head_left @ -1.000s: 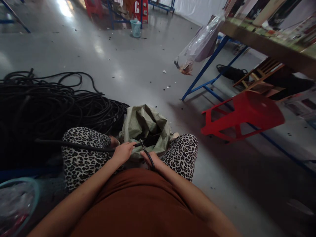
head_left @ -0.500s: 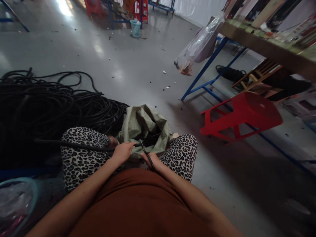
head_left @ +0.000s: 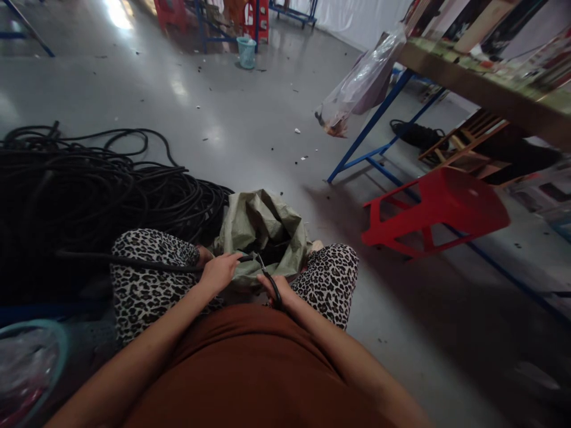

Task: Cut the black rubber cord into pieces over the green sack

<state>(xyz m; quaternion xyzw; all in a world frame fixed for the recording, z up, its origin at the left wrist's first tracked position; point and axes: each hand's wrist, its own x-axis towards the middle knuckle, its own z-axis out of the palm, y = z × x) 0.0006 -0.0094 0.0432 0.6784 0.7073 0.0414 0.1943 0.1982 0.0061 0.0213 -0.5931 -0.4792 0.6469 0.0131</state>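
My left hand [head_left: 221,272] is closed round a black rubber-like tube [head_left: 156,265], whose short end sticks out past my fingers to the right. The tube runs back across my left knee toward the dark heap. In my right hand [head_left: 277,290] is a pair of scissors [head_left: 268,277] with black handles, blades pointing up and left near the tube's end. Both hands are over the near rim of an open greenish woven sack [head_left: 236,223] standing between my knees. Dark pieces lie inside the sack, too shadowed to make out singly.
A large heap of coiled black tubing [head_left: 134,172] lies at left. Below it stands a light-blue tub [head_left: 62,351] holding plastic bags. At right are a red stool [head_left: 464,202] and a blue-legged table [head_left: 482,83] with a clear plastic bag [head_left: 361,77] hanging from it.
My left hand has drawn slightly left with the tube, and the scissors have shifted a little right, so the blades are now apart from the tube's end.
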